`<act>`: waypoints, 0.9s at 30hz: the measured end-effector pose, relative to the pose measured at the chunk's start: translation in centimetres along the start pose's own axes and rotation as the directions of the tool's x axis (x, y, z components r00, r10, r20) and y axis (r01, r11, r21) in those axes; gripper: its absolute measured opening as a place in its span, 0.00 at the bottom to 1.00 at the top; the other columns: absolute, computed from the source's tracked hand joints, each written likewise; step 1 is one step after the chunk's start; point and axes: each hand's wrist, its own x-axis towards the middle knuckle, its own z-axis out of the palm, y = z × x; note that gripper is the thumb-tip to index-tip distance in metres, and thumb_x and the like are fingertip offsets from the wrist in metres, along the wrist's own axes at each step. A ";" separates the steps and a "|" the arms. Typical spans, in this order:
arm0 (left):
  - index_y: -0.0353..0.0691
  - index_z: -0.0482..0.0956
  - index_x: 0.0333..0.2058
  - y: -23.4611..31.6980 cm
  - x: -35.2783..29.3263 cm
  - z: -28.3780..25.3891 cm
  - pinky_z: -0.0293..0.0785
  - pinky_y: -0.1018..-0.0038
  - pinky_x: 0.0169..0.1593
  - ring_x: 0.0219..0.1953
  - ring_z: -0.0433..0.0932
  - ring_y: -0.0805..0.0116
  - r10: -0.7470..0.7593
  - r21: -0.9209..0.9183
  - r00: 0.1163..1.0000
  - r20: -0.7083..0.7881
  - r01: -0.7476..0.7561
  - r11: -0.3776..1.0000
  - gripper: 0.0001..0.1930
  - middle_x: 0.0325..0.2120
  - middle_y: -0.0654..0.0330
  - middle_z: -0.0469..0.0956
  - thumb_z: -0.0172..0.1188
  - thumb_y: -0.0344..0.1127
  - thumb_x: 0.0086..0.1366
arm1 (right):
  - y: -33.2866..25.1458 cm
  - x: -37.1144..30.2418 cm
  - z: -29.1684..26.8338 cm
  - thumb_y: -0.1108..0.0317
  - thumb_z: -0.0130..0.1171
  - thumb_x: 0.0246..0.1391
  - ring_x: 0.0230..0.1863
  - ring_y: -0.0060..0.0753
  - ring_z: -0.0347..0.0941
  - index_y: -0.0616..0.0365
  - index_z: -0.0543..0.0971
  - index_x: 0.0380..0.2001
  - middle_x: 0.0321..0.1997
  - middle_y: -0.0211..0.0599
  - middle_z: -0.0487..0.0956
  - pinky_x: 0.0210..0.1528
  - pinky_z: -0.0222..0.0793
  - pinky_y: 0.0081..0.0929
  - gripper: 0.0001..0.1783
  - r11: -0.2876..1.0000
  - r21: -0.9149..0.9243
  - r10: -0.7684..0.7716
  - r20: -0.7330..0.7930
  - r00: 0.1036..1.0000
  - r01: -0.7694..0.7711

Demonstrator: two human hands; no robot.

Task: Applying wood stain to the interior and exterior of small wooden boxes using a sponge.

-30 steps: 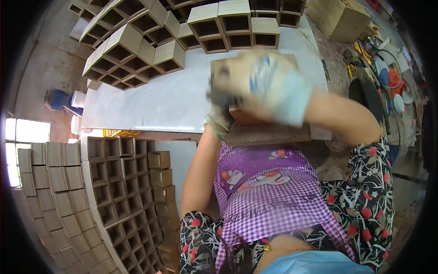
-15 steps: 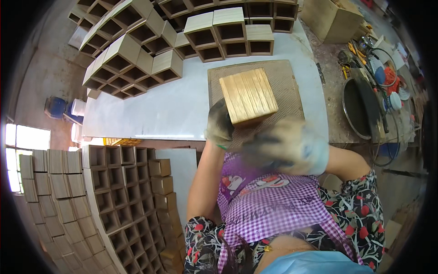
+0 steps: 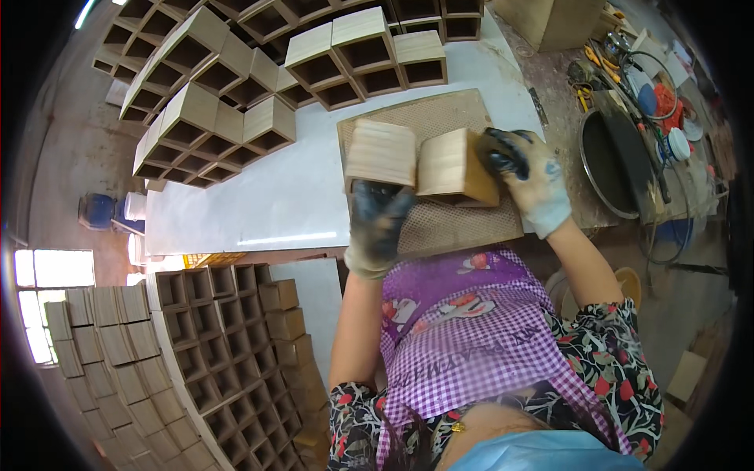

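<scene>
Two small wooden boxes stand side by side on a brown textured mat. My left hand (image 3: pixel 377 228), in a glove with black-stained fingers, holds the left wooden box (image 3: pixel 381 153) by its near lower edge; motion blurs its fingers. At the right wooden box (image 3: pixel 452 166), my right hand (image 3: pixel 530 173), gloved alike, has its bent fingers against the right side wall. Pale striped grain shows on the tops of both boxes, and a dark opening shows at the near side of the right one. A narrow gap parts them. The mat (image 3: pixel 440 228) lies on the pale table.
Stacked open wooden boxes (image 3: pixel 212 118) cover the far and left parts of the pale table (image 3: pixel 259 208). More boxes (image 3: pixel 212 345) are stacked at lower left. To the right, a side bench carries a dark round pan (image 3: pixel 609 165), cables and yellow-handled tools (image 3: pixel 585 94).
Earlier one box was in my left hand, with my right hand blurred near my apron. Now a second box stands beside it, and my right hand has moved up and right to that box.
</scene>
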 end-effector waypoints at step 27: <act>0.40 0.71 0.58 -4.4 2.1 -5.5 0.61 0.69 0.66 0.62 0.69 0.57 -0.032 0.651 0.876 0.482 -0.334 0.681 0.26 0.57 0.59 0.74 0.63 0.35 0.62 | -7.4 -0.1 -5.3 0.60 0.69 0.42 0.51 0.40 0.74 0.40 0.78 0.52 0.53 0.35 0.76 0.53 0.70 0.43 0.29 0.801 -0.176 -0.448 0.458 0.768 0.573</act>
